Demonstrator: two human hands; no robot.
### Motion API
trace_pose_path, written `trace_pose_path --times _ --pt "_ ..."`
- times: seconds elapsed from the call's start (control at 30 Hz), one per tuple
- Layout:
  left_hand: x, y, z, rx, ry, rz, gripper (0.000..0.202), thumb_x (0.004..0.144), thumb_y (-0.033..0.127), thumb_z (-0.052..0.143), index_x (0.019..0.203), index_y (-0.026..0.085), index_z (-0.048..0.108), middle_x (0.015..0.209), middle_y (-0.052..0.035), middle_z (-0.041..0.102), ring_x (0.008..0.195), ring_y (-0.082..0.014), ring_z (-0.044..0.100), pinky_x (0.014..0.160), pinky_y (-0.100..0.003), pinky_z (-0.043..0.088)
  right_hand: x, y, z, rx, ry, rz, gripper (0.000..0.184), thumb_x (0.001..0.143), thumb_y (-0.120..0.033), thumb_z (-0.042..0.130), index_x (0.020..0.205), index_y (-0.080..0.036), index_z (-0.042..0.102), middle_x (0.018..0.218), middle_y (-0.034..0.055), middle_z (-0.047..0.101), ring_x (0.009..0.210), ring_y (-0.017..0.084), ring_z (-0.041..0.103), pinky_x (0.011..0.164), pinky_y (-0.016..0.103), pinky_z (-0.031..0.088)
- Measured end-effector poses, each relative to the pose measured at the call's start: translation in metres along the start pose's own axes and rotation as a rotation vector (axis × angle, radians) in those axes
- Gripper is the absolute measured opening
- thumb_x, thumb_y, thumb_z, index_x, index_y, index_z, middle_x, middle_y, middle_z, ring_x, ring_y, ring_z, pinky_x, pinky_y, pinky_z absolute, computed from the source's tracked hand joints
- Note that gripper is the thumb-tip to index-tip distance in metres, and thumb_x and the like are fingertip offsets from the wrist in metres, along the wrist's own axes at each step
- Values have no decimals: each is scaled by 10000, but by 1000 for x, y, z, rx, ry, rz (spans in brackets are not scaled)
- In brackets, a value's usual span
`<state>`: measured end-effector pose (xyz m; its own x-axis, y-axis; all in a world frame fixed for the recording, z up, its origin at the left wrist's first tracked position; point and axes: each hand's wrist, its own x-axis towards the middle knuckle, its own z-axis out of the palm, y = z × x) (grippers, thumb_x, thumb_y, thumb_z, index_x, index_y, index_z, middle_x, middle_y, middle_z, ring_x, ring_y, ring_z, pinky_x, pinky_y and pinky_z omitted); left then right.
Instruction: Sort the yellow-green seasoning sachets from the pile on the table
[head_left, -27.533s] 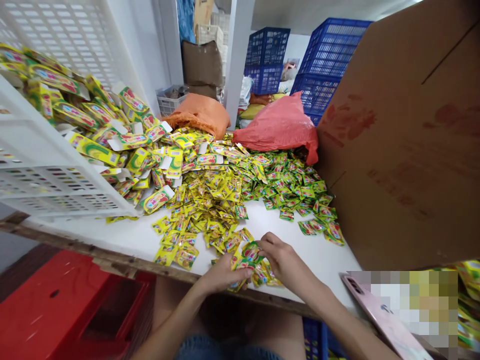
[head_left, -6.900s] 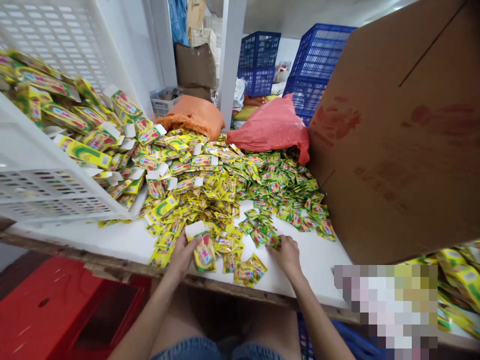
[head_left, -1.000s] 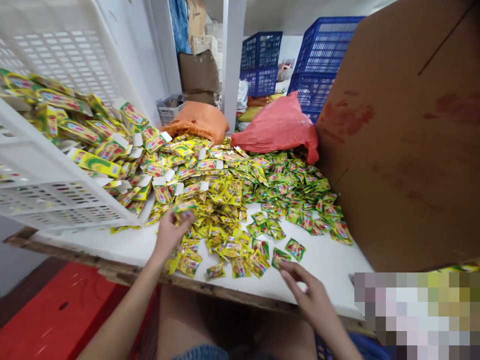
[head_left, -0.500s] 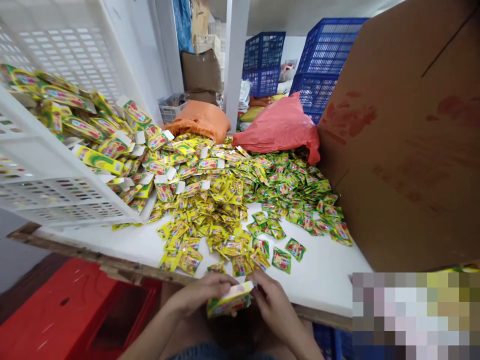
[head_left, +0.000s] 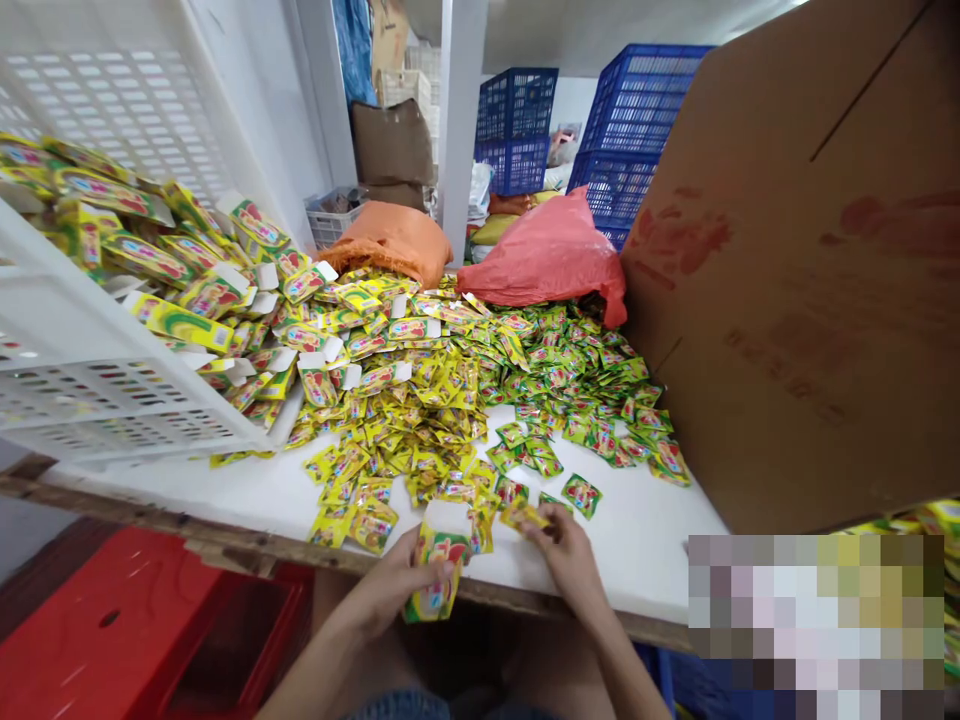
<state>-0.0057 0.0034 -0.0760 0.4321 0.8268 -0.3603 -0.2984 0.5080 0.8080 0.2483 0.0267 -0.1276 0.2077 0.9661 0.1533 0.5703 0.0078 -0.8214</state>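
Observation:
My left hand is closed around a small yellow and green carton at the table's front edge. The carton stands tilted with its white end flap raised. My right hand pinches a yellow sachet just right of the carton. A green sachet lies by its fingertips, partly covered; whether the fingers touch it I cannot tell. Beyond my hands spreads a heap of yellow sachets. To its right is a heap of green sachets. Many flattened or open cartons spill from the left.
A white crate lies on its side at the left. A large cardboard box walls the right. An orange sack and a red bag lie behind the heaps. A red stool stands below left. Blue crates are stacked behind.
The carton has turned more upright in my left hand, its flap now facing up. My right hand has left the carton, moved right and forward, and taken hold of a yellow sachet.

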Motion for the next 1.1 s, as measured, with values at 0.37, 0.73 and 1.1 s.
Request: trace_pose_path --times 0.37,0.73,1.1 --pt "37 -7 25 -19 95 129 398 620 307 730 945 115 607 756 -59 666 693 -162 609 679 -274 470 23 40 -33 -287 -36 279 416 695 -417 547 1042 -189 521 605 -16 559 562 173 547 522 251 359" --pt "58 -2 47 72 85 212 377 589 353 739 852 103 636 801 -90 680 728 -193 619 726 -321 475 9 11 -12 85 -24 97 350 705 -420 564 953 -191 472 847 44 619 798 208 587 713 323 458" --pt "67 -18 62 141 -43 207 348 605 322 732 846 104 606 718 -59 654 657 -177 619 681 -307 487 -5 -55 -22 446 246 28 256 820 -424 460 967 -214 445 807 11 532 682 151 528 582 259 454"
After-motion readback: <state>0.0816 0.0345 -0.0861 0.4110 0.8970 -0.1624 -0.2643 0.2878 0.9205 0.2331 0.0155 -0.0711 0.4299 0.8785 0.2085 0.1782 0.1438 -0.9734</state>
